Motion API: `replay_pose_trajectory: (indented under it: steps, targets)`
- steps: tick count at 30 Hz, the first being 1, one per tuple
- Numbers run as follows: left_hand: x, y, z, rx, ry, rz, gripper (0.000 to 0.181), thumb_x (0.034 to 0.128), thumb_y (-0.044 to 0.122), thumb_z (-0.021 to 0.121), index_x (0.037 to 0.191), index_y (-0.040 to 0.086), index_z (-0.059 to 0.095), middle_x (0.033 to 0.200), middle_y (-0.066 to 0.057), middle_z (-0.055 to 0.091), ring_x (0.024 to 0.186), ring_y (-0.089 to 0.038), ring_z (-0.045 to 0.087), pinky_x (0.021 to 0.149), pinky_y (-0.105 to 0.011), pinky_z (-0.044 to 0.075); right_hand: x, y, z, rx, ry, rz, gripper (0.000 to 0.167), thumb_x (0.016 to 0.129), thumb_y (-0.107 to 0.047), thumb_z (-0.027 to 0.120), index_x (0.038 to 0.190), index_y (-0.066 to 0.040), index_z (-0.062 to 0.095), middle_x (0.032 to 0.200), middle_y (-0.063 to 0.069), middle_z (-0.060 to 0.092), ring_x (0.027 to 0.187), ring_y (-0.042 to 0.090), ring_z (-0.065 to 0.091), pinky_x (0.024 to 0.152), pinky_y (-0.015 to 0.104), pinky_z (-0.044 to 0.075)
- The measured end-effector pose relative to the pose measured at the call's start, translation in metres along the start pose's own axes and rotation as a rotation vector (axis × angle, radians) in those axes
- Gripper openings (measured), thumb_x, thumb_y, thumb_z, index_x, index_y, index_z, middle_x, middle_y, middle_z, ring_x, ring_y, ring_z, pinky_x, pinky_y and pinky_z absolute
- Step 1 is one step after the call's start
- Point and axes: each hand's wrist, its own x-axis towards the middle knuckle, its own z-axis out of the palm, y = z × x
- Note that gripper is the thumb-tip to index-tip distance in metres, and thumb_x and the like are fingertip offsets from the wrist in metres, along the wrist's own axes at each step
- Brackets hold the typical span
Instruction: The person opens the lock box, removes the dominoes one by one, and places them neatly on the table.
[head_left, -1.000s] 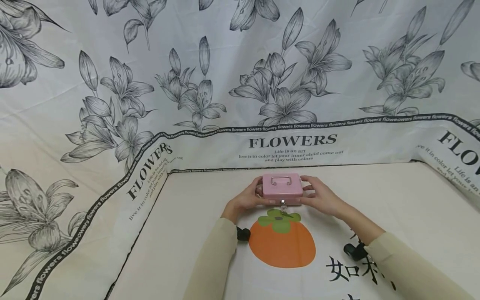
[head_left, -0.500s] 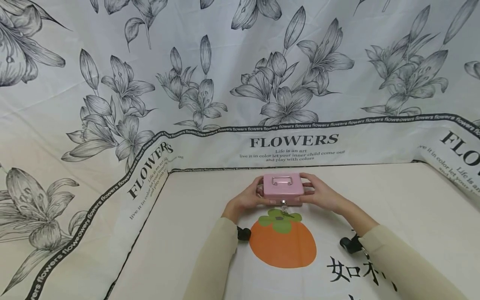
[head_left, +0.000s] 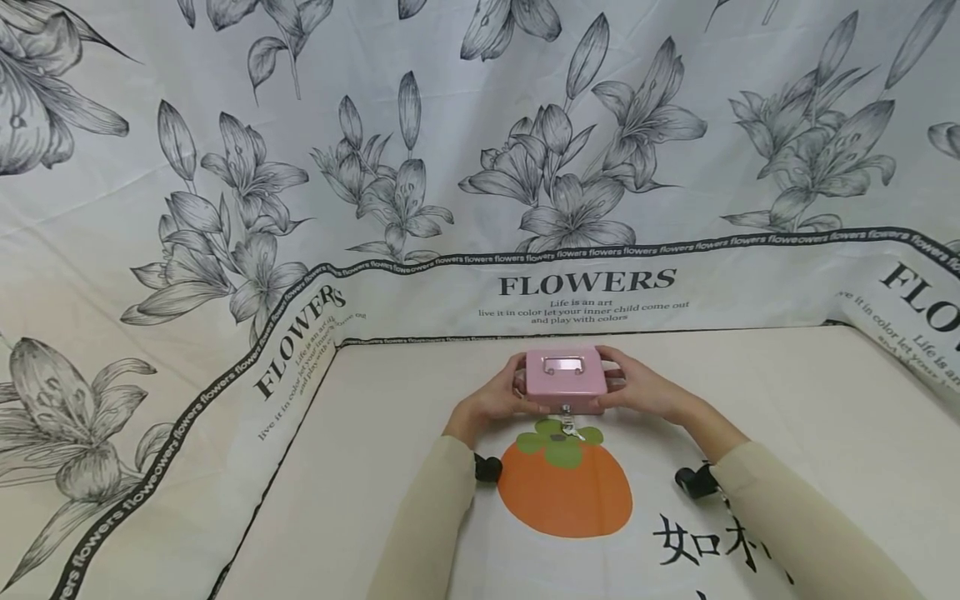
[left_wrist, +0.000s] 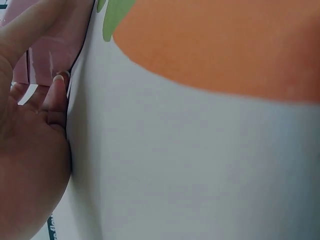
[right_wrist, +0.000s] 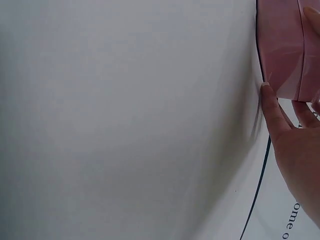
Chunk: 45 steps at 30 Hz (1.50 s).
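At the head frame's lower middle, the fingers of your left hand (head_left: 491, 397) and right hand (head_left: 643, 390) grasp the pink box (head_left: 566, 385) by its sides; a key (head_left: 573, 432) hangs in front.

The right sleeve (head_left: 802, 517) has moved away from the bench's (head_left: 810, 392) right edge, and the keys (head_left: 573, 432) now look shinier.

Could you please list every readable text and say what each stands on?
"FLOWERS": flowered cloth, back and left; cut off, right.
"Life is an art live it in color let your inner child come out and play with colors": same cloth, below.
"flowers", repeated: cloth's black strip.
"如": tabletop.
Neighbouring characters: partly hidden by sleeve or cut off, unreadable.
Cloth's lower edge: lettering too small.
Pink box: none visible.
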Motion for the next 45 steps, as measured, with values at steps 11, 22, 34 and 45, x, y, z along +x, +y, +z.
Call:
replay_pose_trajectory:
  steps: [11, 22, 34, 45]
  targets:
    - [0.0, 0.001, -0.003, 0.051, -0.02, 0.007, 0.104, 0.0785, 0.011, 0.089, 0.16, 0.021, 0.025, 0.134, -0.002, 0.05, 0.103, -0.019, 0.048, 0.091, -0.035, 0.041, 0.003, 0.002, -0.004, -0.003, -0.017, -0.019, 0.101, 0.082, -0.021, 0.083, 0.161, -0.009, 0.021, 0.157, 0.026, 0.038, 0.139, 0.049, 0.043, 0.106, 0.057, 0.044]
    - [0.001, -0.001, -0.002, 0.073, -0.028, 0.031, 0.102, 0.0784, 0.007, 0.088, 0.159, 0.016, 0.027, 0.117, -0.005, 0.055, 0.097, -0.016, 0.05, 0.087, -0.031, 0.043, 0.004, 0.005, -0.005, -0.008, -0.019, -0.033, 0.098, 0.081, -0.02, 0.082, 0.16, -0.008, 0.025, 0.157, 0.025, 0.039, 0.14, 0.049, 0.041, 0.108, 0.059, 0.04]
    - [0.002, -0.002, -0.003, 0.061, -0.015, 0.014, 0.102, 0.0778, 0.008, 0.089, 0.159, 0.017, 0.029, 0.111, -0.006, 0.056, 0.096, -0.017, 0.05, 0.085, -0.032, 0.044, 0.01, 0.01, -0.008, -0.039, -0.001, -0.056, 0.093, 0.081, -0.02, 0.084, 0.157, -0.009, 0.032, 0.152, 0.021, 0.048, 0.133, 0.045, 0.051, 0.103, 0.053, 0.047]
    - [0.002, -0.003, -0.003, 0.08, -0.016, 0.011, 0.104, 0.0785, 0.011, 0.09, 0.161, 0.014, 0.026, 0.113, -0.004, 0.056, 0.099, -0.016, 0.05, 0.09, -0.032, 0.043, 0.011, 0.01, -0.011, -0.057, 0.0, -0.073, 0.09, 0.081, -0.021, 0.084, 0.155, -0.008, 0.036, 0.148, 0.02, 0.052, 0.129, 0.043, 0.055, 0.101, 0.051, 0.05]
